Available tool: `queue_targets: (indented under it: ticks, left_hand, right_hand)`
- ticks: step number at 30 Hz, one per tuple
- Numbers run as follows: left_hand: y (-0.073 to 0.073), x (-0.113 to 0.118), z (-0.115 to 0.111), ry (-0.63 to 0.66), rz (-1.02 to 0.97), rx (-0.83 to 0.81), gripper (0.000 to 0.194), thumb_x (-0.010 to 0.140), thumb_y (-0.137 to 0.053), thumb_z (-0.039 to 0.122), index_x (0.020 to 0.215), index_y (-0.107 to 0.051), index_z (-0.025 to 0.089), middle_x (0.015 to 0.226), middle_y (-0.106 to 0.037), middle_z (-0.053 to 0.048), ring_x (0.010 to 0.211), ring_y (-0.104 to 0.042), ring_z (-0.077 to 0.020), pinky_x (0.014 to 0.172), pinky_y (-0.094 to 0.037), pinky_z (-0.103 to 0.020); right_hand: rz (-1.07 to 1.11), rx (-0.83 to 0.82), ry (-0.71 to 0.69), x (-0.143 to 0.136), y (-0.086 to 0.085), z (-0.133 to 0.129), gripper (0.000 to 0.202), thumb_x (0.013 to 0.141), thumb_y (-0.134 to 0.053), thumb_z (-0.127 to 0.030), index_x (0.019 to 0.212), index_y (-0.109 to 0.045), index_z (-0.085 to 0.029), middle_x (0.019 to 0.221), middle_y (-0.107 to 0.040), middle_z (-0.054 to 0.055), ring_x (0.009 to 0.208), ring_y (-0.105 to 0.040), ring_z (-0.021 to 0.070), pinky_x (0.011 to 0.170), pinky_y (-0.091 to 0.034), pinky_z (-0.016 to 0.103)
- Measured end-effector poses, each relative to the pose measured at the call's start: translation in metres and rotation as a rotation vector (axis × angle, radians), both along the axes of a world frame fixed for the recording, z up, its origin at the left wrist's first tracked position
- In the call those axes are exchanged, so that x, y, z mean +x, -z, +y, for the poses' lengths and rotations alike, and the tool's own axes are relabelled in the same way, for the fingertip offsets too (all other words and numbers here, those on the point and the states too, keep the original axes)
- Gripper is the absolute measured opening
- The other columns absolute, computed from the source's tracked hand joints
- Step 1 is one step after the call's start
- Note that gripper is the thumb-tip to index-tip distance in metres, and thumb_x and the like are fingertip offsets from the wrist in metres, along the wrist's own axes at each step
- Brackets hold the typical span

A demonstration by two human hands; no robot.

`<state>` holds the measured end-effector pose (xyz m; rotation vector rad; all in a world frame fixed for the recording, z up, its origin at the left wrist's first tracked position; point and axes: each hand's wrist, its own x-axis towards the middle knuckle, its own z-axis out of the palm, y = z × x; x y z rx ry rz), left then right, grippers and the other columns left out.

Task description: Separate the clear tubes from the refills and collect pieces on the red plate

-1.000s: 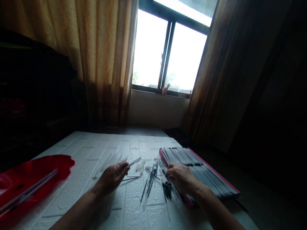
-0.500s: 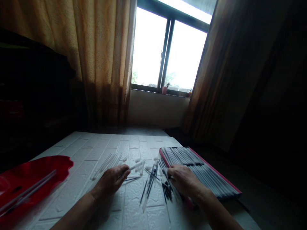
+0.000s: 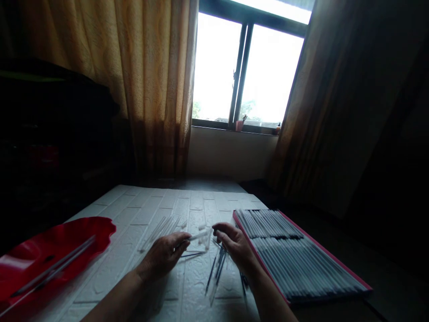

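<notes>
Pale tube (image 3: 199, 235) is in the lower middle of the frame, above the bench (image 3: 134, 208), clamped between the thumb and fingers of the left hand (image 3: 166, 252). Its long axis runs nearly level across the picture, with the free end pointing right and slightly up, toward the right hand (image 3: 234, 243). The other end is hidden in the left hand's grasp.

The right hand's thumb and forefinger are close together near that free end, with a small dark spot at their tips; the blur hides whether they are clamped on anything or touch the tube.

Just beyond the left hand, a spread of loose clear tubes (image 3: 162, 228) slants up to the right. Below and between the hands, dark thin rods (image 3: 217, 270) lie on the bench, mostly slanting from lower left to upper right. At the lower right, a red-edged box (image 3: 335, 258) holds two rows of pale, slender sticks (image 3: 301, 264). A red tray (image 3: 20, 237) with a wavy rim is at the lower left, long rods (image 3: 60, 264) slanting across it.
</notes>
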<state>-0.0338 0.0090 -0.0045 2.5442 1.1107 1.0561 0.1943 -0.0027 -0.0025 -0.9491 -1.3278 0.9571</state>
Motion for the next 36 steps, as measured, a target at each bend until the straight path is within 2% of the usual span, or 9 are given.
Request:
queue_targets:
  ticks: [6,12,15,21,26,31,36]
  left_hand:
    - [0.005,-0.002,0.008,-0.042,-0.005,0.042,0.029,0.09,-0.044,0.036,0.102,-0.067,0.023,0.093,-0.076,-0.004,0.082,-0.072,-0.0188,0.072,-0.056,-0.025]
    - [0.014,-0.008,0.029,-0.227,-0.056,0.098,0.032,0.092,-0.04,0.037,0.101,-0.066,0.021,0.093,-0.076,-0.006,0.084,-0.072,-0.0196,0.072,-0.057,-0.026]
    - [0.018,-0.011,0.038,-0.274,-0.035,0.137,0.032,0.092,-0.041,0.038,0.1,-0.067,0.021,0.093,-0.076,-0.006,0.083,-0.072,-0.02,0.074,-0.057,-0.028]
    - [0.021,-0.018,0.05,-0.304,0.02,0.127,0.033,0.091,-0.04,0.04,0.102,-0.066,0.022,0.099,-0.075,-0.006,0.089,-0.071,-0.021,0.077,-0.057,-0.029]
    - [0.017,-0.028,0.059,-0.347,0.048,0.092,0.033,0.09,-0.04,0.041,0.101,-0.066,0.024,0.098,-0.075,-0.004,0.087,-0.072,-0.0204,0.078,-0.056,-0.028]
    - [0.019,-0.032,0.069,-0.385,0.054,0.118,0.034,0.089,-0.04,0.044,0.1,-0.067,0.025,0.099,-0.075,-0.003,0.088,-0.072,-0.0214,0.077,-0.056,-0.028]
    - [0.02,-0.044,0.089,-0.42,0.088,0.137,0.037,0.089,-0.039,0.046,0.1,-0.067,0.025,0.1,-0.075,-0.004,0.089,-0.072,-0.0212,0.078,-0.056,-0.028]
  right_hand:
    - [-0.104,0.08,0.011,0.003,0.001,0.016,0.029,0.072,-0.065,-0.039,0.091,-0.072,-0.019,0.073,-0.068,0.003,0.06,-0.057,0.0131,0.058,-0.048,0.027]
    - [-0.156,0.186,-0.045,-0.017,-0.01,0.049,0.023,0.075,-0.06,-0.031,0.09,-0.072,-0.018,0.075,-0.068,0.004,0.065,-0.061,0.0146,0.057,-0.05,0.026]
    - [-0.195,0.236,-0.077,-0.025,-0.012,0.058,0.023,0.077,-0.058,-0.028,0.093,-0.072,-0.019,0.08,-0.068,0.005,0.067,-0.062,0.0152,0.058,-0.051,0.027]
    - [-0.428,0.369,-0.056,-0.038,-0.011,0.067,0.021,0.079,-0.056,-0.019,0.09,-0.073,-0.021,0.078,-0.07,0.004,0.065,-0.062,0.0131,0.058,-0.049,0.024]
    - [-0.579,0.448,-0.052,-0.047,-0.017,0.076,0.021,0.078,-0.057,-0.015,0.09,-0.073,-0.021,0.075,-0.07,0.002,0.054,-0.055,0.0096,0.057,-0.046,0.021]
    - [-0.589,0.481,-0.057,-0.056,-0.021,0.09,0.02,0.08,-0.055,-0.017,0.09,-0.072,-0.022,0.077,-0.07,0.002,0.061,-0.059,0.0115,0.06,-0.047,0.021]
    - [-0.566,0.472,-0.052,-0.067,-0.024,0.114,0.026,0.08,-0.056,-0.016,0.102,-0.068,-0.022,0.078,-0.071,0.001,0.062,-0.061,0.0118,0.06,-0.047,0.021]
